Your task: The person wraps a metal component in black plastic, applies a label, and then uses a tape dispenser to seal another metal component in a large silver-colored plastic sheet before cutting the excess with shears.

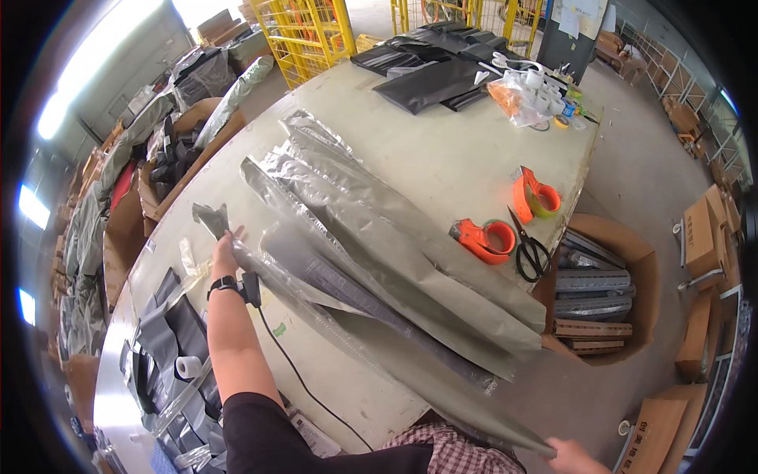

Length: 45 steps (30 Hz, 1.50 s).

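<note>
A long grey-green plastic sheet (pixel 418 375) stretches diagonally along the near side of the table. My left hand (pixel 225 251) is closed round its far left end, and a crumpled tip sticks out past the fingers. At the lower right my right hand (pixel 575 458) grips the opposite end, beyond the table edge. Just behind this sheet lies a long dark bundle (pixel 335 283) in clear wrap, partly covered by plastic. More grey-green plastic sheets (pixel 387 209) lie lengthwise farther back. A watch-like band with a small black device sits on my left wrist.
Two orange tape dispensers (pixel 483 241) and black scissors (pixel 531 257) lie right of the sheets. A cardboard box (pixel 643 332) with wrapped bundles stands beside the table. Black bags (pixel 434 83) are at the back, grey plastic pieces (pixel 178 324) at left. A black cable (pixel 304 379) crosses the tabletop.
</note>
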Motion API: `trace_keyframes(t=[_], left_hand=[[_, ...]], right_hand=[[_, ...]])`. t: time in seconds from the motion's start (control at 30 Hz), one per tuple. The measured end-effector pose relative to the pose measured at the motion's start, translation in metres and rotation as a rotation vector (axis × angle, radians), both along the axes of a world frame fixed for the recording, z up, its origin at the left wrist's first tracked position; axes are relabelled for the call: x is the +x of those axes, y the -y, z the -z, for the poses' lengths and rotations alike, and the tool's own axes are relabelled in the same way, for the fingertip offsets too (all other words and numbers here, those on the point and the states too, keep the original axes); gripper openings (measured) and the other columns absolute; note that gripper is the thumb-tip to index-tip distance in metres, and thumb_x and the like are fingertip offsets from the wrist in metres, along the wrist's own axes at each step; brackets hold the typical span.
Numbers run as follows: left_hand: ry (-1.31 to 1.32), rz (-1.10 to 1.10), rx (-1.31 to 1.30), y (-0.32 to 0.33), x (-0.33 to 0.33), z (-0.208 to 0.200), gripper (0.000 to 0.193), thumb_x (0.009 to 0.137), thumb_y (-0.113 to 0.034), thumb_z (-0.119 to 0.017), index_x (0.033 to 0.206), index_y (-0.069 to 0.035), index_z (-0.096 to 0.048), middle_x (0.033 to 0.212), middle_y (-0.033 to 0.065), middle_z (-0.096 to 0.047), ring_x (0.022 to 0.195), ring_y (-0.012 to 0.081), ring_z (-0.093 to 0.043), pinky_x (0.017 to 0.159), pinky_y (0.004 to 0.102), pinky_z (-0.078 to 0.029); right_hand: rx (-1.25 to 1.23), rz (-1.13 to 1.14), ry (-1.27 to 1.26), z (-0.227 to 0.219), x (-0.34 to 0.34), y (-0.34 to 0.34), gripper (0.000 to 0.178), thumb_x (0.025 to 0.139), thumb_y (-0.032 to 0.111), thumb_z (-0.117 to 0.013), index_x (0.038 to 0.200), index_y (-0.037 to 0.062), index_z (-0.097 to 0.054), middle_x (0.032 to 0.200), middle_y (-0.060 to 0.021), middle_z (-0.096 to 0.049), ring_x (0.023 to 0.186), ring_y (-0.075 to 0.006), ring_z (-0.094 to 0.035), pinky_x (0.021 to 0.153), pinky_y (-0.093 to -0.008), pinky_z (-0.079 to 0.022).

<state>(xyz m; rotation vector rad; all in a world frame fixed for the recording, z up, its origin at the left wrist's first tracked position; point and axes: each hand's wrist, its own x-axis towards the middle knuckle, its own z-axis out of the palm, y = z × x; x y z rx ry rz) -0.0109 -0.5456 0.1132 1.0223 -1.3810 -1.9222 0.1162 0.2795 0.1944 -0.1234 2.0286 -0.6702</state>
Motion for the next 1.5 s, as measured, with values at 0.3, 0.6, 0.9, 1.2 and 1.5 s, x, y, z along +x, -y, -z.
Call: trace_keyframes(t=[0.3,0.6,0.9,1.2,1.5], left_hand=[[0.217,0.226,-0.156,0.028,-0.006,0.096,0.036,0.089,-0.031,-0.042,0.101,-0.002,-0.06,0.089,0.0069,-0.057,0.081,0.0185,-0.054,0.071,0.0329,-0.043],[0.258,0.213,0.12,0.083,-0.009,0.087,0.042,0.089,-0.036,-0.046,0.115,-0.003,-0.051,0.11,0.0112,-0.057,0.099,0.0252,-0.055,0.087,0.038,-0.043],[0.274,0.196,0.139,0.031,-0.001,0.068,0.043,0.089,-0.037,-0.046,0.118,-0.005,-0.049,0.113,0.0108,-0.054,0.1,0.026,-0.053,0.089,0.0394,-0.041],[-0.112,0.221,0.074,0.15,-0.018,-0.036,0.036,0.091,-0.037,-0.046,0.11,-0.008,-0.057,0.098,0.0053,-0.059,0.087,0.0191,-0.054,0.077,0.0336,-0.045],[0.024,1.121,-1.635,-0.357,-0.077,-0.148,0.062,0.073,-0.023,-0.064,0.128,-0.007,-0.04,0.119,0.01,-0.051,0.111,0.0235,-0.047,0.093,0.0404,-0.037]], right_hand=[[0.456,-0.12,-0.325,0.071,0.008,0.02,0.025,0.069,0.008,-0.057,0.093,0.0079,-0.051,0.083,-0.0178,-0.059,0.082,-0.0382,-0.057,0.069,-0.0475,-0.045],[0.299,-0.126,-0.597,0.086,-0.006,0.034,0.022,0.069,0.017,-0.063,0.09,0.0114,-0.056,0.074,-0.01,-0.06,0.073,-0.0319,-0.059,0.062,-0.0431,-0.046],[0.334,-0.19,-0.612,0.092,-0.004,0.019,0.019,0.067,0.014,-0.062,0.085,0.0126,-0.057,0.071,-0.0085,-0.059,0.071,-0.0298,-0.059,0.06,-0.0413,-0.046],[0.117,-0.152,-1.039,0.058,-0.079,0.032,0.019,0.065,0.01,-0.058,0.083,0.0097,-0.053,0.066,-0.0085,-0.058,0.063,-0.0299,-0.058,0.055,-0.0407,-0.044],[-0.001,-0.231,-0.969,0.029,-0.172,0.154,0.019,0.071,0.019,-0.062,0.083,0.0064,-0.055,0.063,-0.0125,-0.059,0.064,-0.0305,-0.061,0.057,-0.0414,-0.047]])
